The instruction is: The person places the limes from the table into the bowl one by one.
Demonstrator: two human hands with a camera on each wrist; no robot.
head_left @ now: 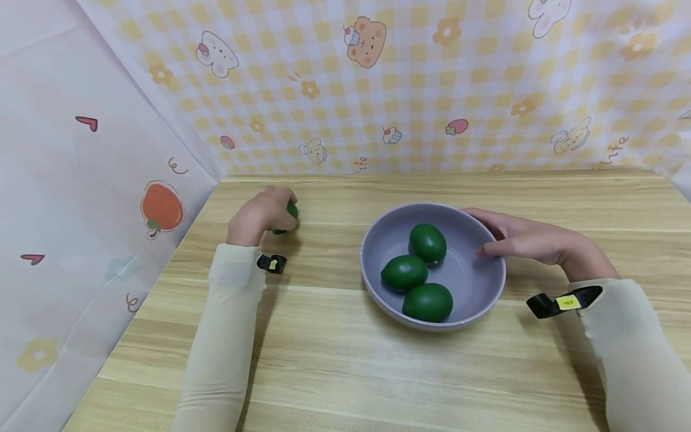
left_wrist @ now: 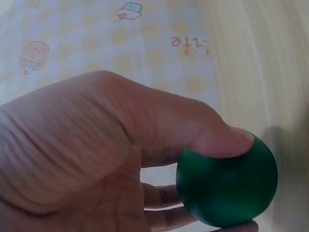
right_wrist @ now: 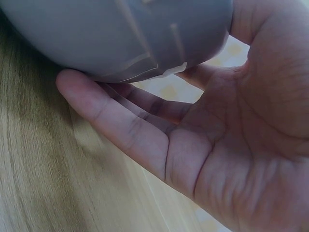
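Observation:
At the left of the table, my left hand [head_left: 263, 215] holds a green lime [left_wrist: 229, 191] between thumb and fingers. In the left wrist view the thumb lies across the top of the lime, with fingertips beneath it. My right hand [head_left: 531, 240] grips the right side of a greyish-purple bowl [head_left: 469, 276], its thumb over the rim on the inside. The right wrist view has the other fingers [right_wrist: 130, 128] against the bowl's underside. Inside the bowl lie three limes: one at the back [head_left: 428, 243], one at the left [head_left: 404, 273] and one in front [head_left: 428, 302].
The light wooden table [head_left: 335, 360] runs back to a yellow checked cloth [head_left: 345, 108] with cartoon prints. A white printed sheet [head_left: 81, 198] hangs along the left edge. Black straps with small devices [head_left: 564, 302] sit on both sleeved wrists.

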